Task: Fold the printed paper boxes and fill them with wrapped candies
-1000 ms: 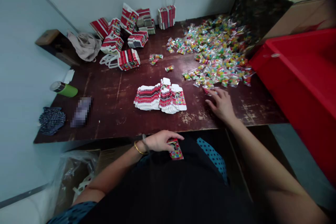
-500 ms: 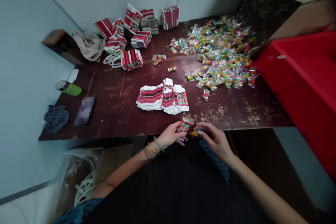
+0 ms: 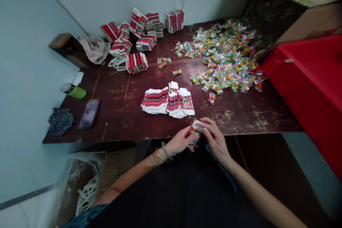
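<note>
My left hand [image 3: 182, 141] is wrapped round a small red printed carton [image 3: 193, 136], held just past the table's front edge. The fingers of my right hand [image 3: 214, 138] are on the carton's white top flap. No candy packet shows in my right hand; the carton's inside is hidden. Beyond my hands on the table lies a fanned stack of flat red-and-white cartons [image 3: 167, 101]. Farther right spreads a large heap of candies in clear wrappers [image 3: 227, 60], with one loose candy packet [image 3: 211, 98] nearest my right hand.
Strapped carton bundles [image 3: 136, 62] stand along the back of the brown table [image 3: 112, 110]. A red bin [image 3: 294, 89] and cardboard box [image 3: 301, 21] border the right. At left are a green cup [image 3: 76, 91], a checked cloth [image 3: 61, 121] and, below, a plastic-lined box [image 3: 80, 181].
My right hand has moved from beside the carton onto its top. The yellow candy packet at its fingertips is out of sight. The white flap now lies over the carton's opening.
</note>
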Action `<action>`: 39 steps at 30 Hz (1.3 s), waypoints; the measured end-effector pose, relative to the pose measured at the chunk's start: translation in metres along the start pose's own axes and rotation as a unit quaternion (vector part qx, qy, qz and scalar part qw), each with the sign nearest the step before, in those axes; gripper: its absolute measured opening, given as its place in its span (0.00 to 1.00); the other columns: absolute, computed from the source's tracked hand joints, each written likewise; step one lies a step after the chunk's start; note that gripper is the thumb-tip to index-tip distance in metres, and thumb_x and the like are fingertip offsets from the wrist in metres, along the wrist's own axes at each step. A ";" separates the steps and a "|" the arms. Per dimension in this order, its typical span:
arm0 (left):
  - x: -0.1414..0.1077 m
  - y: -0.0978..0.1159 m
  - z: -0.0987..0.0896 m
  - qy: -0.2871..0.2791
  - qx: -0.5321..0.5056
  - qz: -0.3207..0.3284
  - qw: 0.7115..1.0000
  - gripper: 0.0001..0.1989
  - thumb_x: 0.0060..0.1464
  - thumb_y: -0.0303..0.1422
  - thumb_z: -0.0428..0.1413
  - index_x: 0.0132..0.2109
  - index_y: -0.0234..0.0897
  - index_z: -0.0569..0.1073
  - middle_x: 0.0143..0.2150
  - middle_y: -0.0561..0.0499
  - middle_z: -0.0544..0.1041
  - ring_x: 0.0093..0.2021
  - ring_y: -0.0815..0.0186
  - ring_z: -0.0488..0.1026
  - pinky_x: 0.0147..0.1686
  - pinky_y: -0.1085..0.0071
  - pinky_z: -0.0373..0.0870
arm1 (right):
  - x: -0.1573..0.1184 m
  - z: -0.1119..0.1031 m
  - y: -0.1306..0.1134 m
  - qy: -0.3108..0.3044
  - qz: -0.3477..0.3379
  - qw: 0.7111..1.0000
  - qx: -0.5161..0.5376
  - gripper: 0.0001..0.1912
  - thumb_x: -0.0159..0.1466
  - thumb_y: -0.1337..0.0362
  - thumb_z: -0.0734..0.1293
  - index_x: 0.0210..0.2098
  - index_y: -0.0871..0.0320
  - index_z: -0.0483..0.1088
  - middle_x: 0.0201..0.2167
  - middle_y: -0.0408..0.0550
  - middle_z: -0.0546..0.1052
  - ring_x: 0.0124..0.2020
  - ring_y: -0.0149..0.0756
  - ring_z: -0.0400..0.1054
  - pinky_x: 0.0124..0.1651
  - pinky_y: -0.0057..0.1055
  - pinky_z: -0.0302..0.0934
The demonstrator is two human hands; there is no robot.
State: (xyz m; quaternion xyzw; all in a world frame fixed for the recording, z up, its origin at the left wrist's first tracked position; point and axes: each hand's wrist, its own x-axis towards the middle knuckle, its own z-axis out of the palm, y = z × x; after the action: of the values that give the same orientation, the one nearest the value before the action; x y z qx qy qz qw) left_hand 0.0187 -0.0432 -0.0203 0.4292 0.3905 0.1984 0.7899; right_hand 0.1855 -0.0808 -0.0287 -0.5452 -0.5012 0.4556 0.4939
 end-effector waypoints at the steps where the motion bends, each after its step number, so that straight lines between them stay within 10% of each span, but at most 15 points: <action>1: 0.001 0.000 0.000 0.007 -0.011 -0.014 1.000 0.29 0.54 0.53 0.53 0.50 0.31 0.71 0.36 0.46 0.74 0.29 0.66 0.72 0.24 0.73 0.69 | -0.002 -0.002 0.000 0.009 0.047 0.997 0.056 0.13 0.65 0.55 0.64 0.46 0.51 0.73 0.50 0.49 0.70 0.45 0.39 0.68 0.45 0.36 0.66; 6: 0.005 0.006 0.000 0.015 0.054 -0.025 0.998 0.25 0.55 0.48 0.50 0.45 0.29 0.74 0.33 0.46 0.75 0.30 0.65 0.71 0.23 0.75 0.66 | 0.006 -0.013 -0.003 -0.130 0.231 0.944 0.196 0.17 0.57 0.59 0.71 0.45 0.54 0.72 0.37 0.45 0.75 0.29 0.31 0.69 0.29 0.27 0.65; 13: 0.008 0.014 0.000 0.021 0.086 0.003 0.996 0.18 0.52 0.37 0.51 0.45 0.30 0.76 0.34 0.46 0.73 0.34 0.63 0.69 0.26 0.73 0.68 | 0.014 -0.021 -0.022 -0.151 -0.052 0.983 -0.089 0.13 0.65 0.59 0.65 0.46 0.49 0.77 0.47 0.49 0.77 0.49 0.42 0.71 0.52 0.40 0.66; 23: 0.004 -0.004 -0.005 -0.090 -0.002 -0.013 0.996 0.25 0.51 0.44 0.61 0.51 0.32 0.71 0.37 0.47 0.72 0.36 0.64 0.71 0.30 0.69 0.71 | -0.001 -0.009 -0.002 -0.069 -0.123 0.983 -0.120 0.14 0.65 0.61 0.66 0.49 0.48 0.76 0.46 0.48 0.79 0.46 0.41 0.73 0.50 0.41 0.67; 28: 0.007 -0.007 0.007 -0.110 0.023 0.016 0.994 0.24 0.49 0.41 0.64 0.52 0.35 0.73 0.46 0.45 0.74 0.46 0.62 0.71 0.46 0.65 0.68 | -0.026 -0.080 -0.015 -0.095 -0.012 0.980 -0.176 0.13 0.67 0.57 0.64 0.47 0.49 0.77 0.43 0.49 0.80 0.43 0.43 0.75 0.47 0.40 0.69; 32: 0.010 0.006 -0.010 -0.020 0.011 0.024 0.999 0.23 0.50 0.40 0.63 0.51 0.36 0.73 0.48 0.44 0.74 0.47 0.62 0.72 0.47 0.66 0.67 | -0.017 -0.135 -0.020 -0.198 0.014 0.935 -0.295 0.12 0.64 0.54 0.66 0.42 0.50 0.79 0.44 0.49 0.79 0.47 0.47 0.73 0.50 0.42 0.68; 39: 0.003 0.008 -0.035 0.049 -0.039 -0.002 0.998 0.20 0.50 0.41 0.62 0.47 0.33 0.73 0.42 0.45 0.75 0.38 0.66 0.74 0.38 0.70 0.69 | 0.117 -0.017 0.016 -0.181 -0.216 0.850 -0.446 0.24 0.64 0.64 0.63 0.60 0.60 0.65 0.61 0.58 0.67 0.59 0.49 0.63 0.58 0.44 0.62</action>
State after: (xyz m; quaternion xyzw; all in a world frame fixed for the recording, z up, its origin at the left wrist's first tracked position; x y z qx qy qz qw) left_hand -0.0067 -0.0182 -0.0264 0.3868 0.4210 0.2327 0.7867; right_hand 0.2137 0.0340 -0.0435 -0.4925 -0.8362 0.1561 0.1842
